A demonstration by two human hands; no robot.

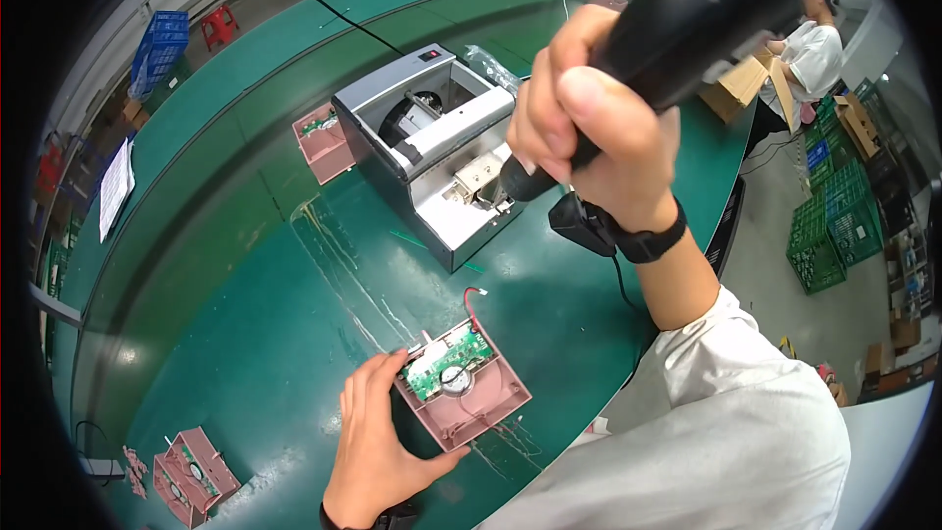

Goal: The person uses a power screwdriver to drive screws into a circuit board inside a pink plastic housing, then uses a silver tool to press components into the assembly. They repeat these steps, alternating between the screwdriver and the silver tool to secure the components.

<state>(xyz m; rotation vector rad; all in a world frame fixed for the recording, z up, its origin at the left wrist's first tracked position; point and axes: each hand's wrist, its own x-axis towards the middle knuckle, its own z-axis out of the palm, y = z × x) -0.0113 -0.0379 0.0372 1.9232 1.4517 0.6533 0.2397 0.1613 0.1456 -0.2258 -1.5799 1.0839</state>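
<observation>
Right hand (589, 128) sits closest to the lens, fingers wrapped tight round a black handheld electric screwdriver (677, 29), raised well above the green mat-covered workbench (245, 265), its tip over the grey metal screw-feeder box (432, 152). Left hand (373, 432) rests low on the bench, fingers curled against the left edge of a pink plastic square housing with a green circuit board inside (461, 383). Risks, judged: housing held on one side only, so it could skid or twist under driver pressure; red wire at its top edge could snag; fingers lie close to the board. Two more pink housings (191, 476) lie well apart at far left.
</observation>
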